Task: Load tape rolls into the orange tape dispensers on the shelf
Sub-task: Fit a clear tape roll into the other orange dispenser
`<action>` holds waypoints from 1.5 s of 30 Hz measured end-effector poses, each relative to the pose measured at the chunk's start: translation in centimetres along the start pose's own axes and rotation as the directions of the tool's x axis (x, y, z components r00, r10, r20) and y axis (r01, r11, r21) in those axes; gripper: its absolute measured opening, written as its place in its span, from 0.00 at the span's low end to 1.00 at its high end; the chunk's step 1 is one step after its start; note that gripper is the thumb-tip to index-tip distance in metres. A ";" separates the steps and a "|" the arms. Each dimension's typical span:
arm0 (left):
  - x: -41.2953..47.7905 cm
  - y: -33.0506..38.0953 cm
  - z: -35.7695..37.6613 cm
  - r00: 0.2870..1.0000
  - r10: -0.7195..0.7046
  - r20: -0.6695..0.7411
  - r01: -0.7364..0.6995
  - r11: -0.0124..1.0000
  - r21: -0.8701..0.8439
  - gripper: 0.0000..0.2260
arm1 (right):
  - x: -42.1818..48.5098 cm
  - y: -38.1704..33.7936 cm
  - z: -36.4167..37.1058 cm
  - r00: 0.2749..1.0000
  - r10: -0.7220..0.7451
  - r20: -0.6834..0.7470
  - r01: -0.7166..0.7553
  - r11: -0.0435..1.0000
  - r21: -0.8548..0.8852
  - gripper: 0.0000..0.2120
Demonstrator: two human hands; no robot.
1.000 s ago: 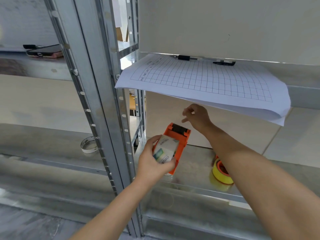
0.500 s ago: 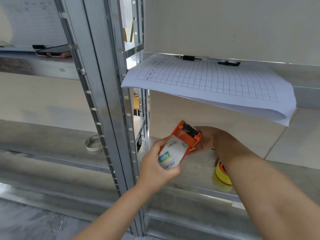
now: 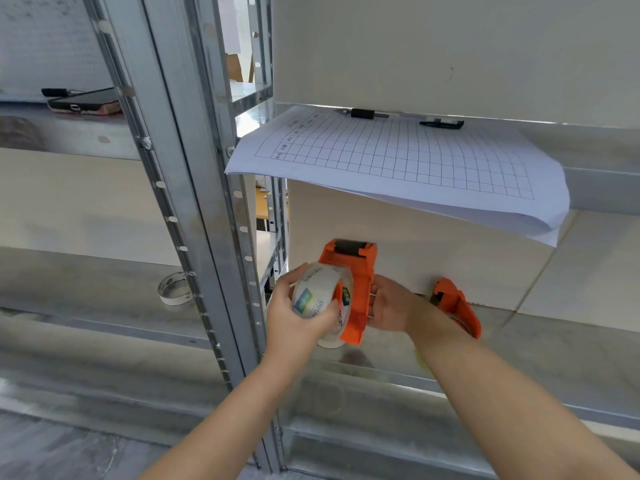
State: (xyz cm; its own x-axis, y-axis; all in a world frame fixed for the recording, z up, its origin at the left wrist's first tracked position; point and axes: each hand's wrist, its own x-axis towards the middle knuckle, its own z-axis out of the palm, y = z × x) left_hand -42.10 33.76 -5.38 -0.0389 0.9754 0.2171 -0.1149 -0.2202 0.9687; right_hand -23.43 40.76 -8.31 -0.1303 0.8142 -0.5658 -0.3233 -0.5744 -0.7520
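Observation:
An orange tape dispenser (image 3: 360, 289) is held upright above the metal shelf (image 3: 540, 344), its black roller at the top. My left hand (image 3: 294, 317) grips a clear tape roll (image 3: 317, 296) with a blue and green label, pressed against the dispenser's left side. My right hand (image 3: 389, 306) grips the dispenser from the right, partly hidden behind it. A second orange dispenser (image 3: 457, 311) rests on the shelf just behind my right wrist. A small piece of a yellow tape roll (image 3: 420, 358) peeks out under my right forearm.
A stack of gridded paper (image 3: 398, 164) overhangs the upper shelf, with two pens (image 3: 367, 113) behind it. A steel upright (image 3: 207, 216) stands left of my hands. An empty tape core (image 3: 173, 292) lies on the left shelf. A phone (image 3: 85, 102) sits on the upper left shelf.
My right hand came down from under the paper and took hold of the dispenser's right side. The dispenser turned upright, and the second dispenser came into view.

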 end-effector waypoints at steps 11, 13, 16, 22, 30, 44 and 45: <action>1.5 -2.2 1.5 0.953 -0.276 -0.125 0.241 0.941 -0.239 0.20 | -1.8 4.4 2.4 0.952 -0.239 0.194 0.148 0.908 0.392 0.25; 1.6 -2.6 2.1 0.936 -0.333 -0.111 0.290 0.913 -0.287 0.16 | -1.9 4.3 3.2 0.954 -0.254 0.158 0.169 0.895 0.414 0.24; 1.8 -3.3 2.8 0.921 -0.381 -0.078 0.339 0.884 -0.321 0.12 | -2.3 4.1 3.5 0.958 -0.272 0.090 0.205 0.870 0.448 0.22; 2.5 -6.1 4.0 0.836 -0.547 0.042 0.533 0.790 -0.304 0.21 | -2.5 5.8 2.0 0.928 -0.341 -0.153 0.370 0.897 0.244 0.18; 4.6 -9.2 5.2 0.860 -0.474 0.188 0.201 0.654 0.730 0.23 | -2.6 4.8 -2.1 0.793 -0.498 -0.350 0.522 0.852 -0.029 0.08; 3.3 -13.4 8.8 0.838 -0.513 0.186 0.036 0.391 0.920 0.26 | -1.2 7.3 -6.8 0.784 -0.434 -0.444 0.395 0.900 -0.184 0.14; 3.4 -13.7 8.8 0.840 -0.513 0.179 0.022 0.361 0.932 0.26 | -1.2 7.3 -6.7 0.781 -0.440 -0.443 0.388 0.898 -0.208 0.14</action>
State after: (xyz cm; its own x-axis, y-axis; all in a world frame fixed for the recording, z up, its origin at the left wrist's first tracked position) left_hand -31.97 40.23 -16.82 0.2036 0.9341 -0.2932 0.8832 -0.0460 0.4667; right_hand -19.41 35.06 -15.40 0.4558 0.8509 -0.2610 -0.1460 -0.2178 -0.9650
